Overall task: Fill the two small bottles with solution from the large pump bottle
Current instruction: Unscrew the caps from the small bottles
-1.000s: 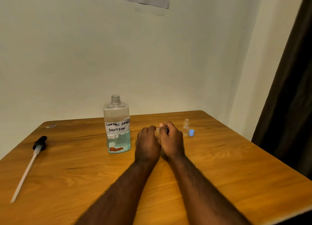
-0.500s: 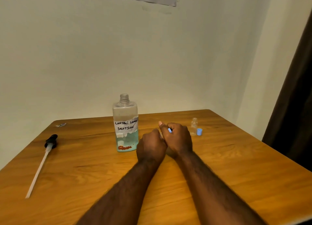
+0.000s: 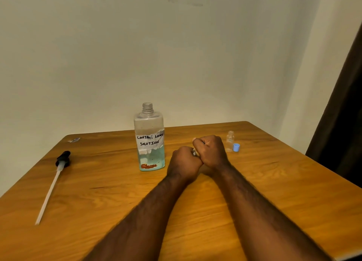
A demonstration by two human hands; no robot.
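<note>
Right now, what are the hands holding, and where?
A small bottle, mostly hidden: left hand curls round its body, right hand seems to grip its top end.

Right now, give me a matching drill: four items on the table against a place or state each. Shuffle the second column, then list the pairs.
Items:
1. large bottle
2. pump
3. blue cap
4. loose small bottle

Place or state:
A. lying flat, far left
B. upright, clear, no liquid visible
C. upright, open neck, part full of blue liquid
D. off its bottle, right beside it

Pairs: 1-C, 2-A, 3-D, 4-B
</note>
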